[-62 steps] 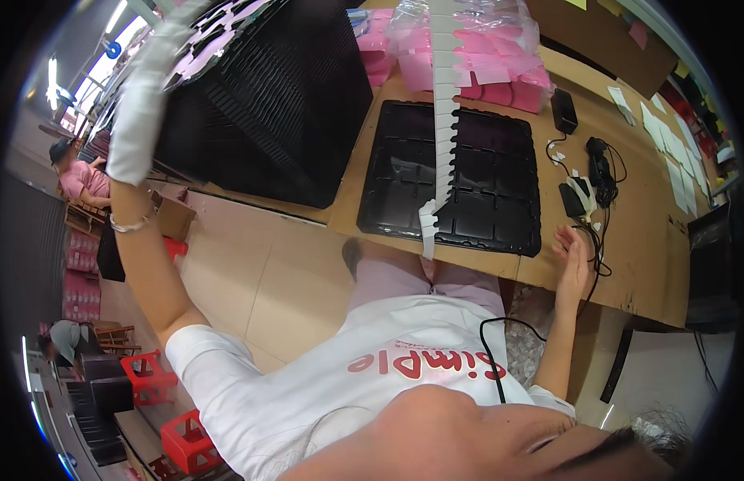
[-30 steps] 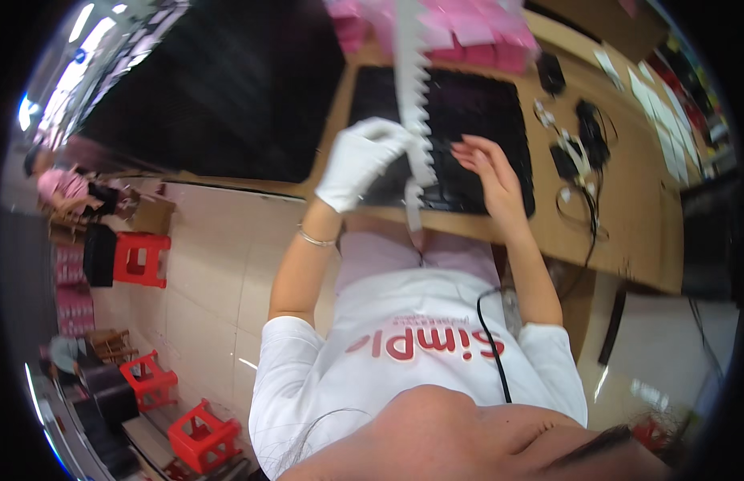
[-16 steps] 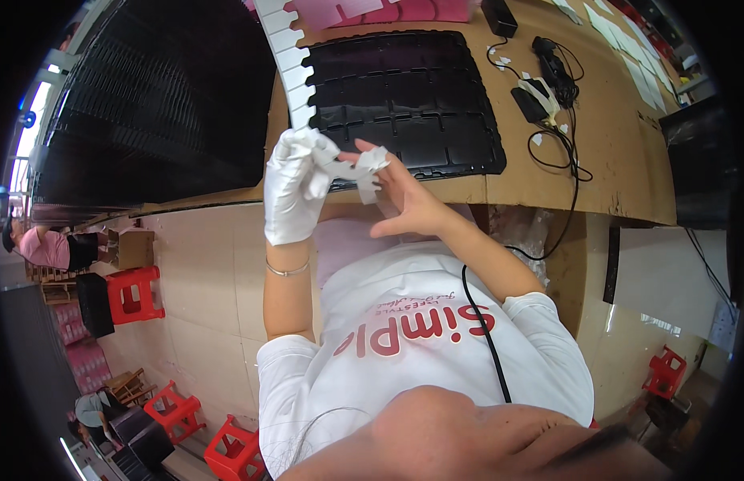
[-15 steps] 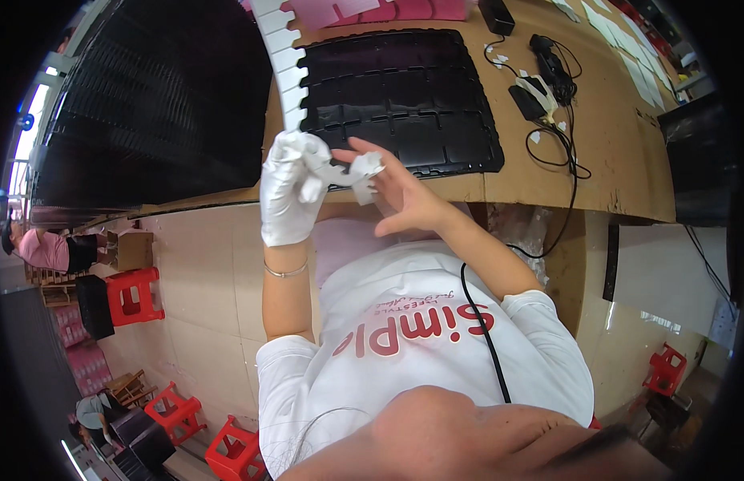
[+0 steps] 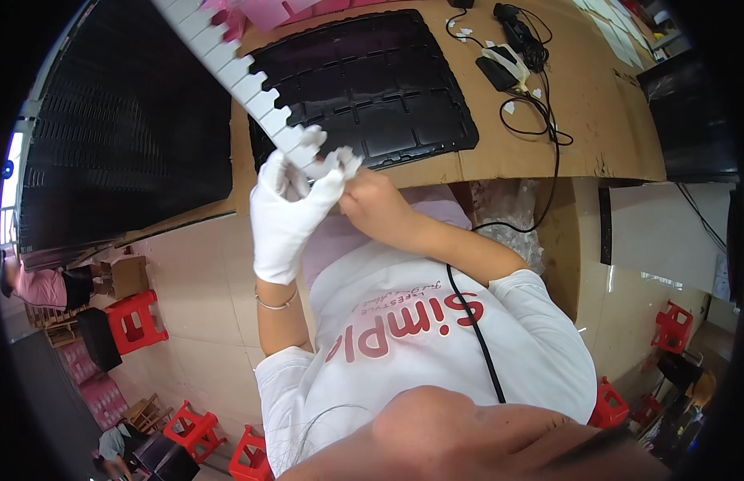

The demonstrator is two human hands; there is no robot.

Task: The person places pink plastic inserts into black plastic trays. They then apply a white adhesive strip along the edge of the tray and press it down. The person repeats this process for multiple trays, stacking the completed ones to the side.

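My left hand [image 5: 277,228], in a white glove, is closed around the near end of a long white strip [image 5: 227,68] with a notched edge. The strip runs up and away to the left, across the corner of a black plastic tray [image 5: 364,88]. My bare right hand [image 5: 378,210] is close against the gloved fingers, its own fingers curled in. What they pinch is hidden. A small crumpled white piece [image 5: 349,163] sticks up between the two hands, and I cannot tell which hand has it.
Tall stacks of black trays [image 5: 131,120] stand on the left of the cardboard-covered table [image 5: 596,104]. Black cables [image 5: 532,124] and white scraps lie on the right. Pink pieces [image 5: 284,10] are at the back. Red stools [image 5: 138,322] and other people are beyond the table.
The strip has swung so its far end points further left. My right hand has gone from spread fingers to curled ones, close against the glove. The view has shifted slightly.
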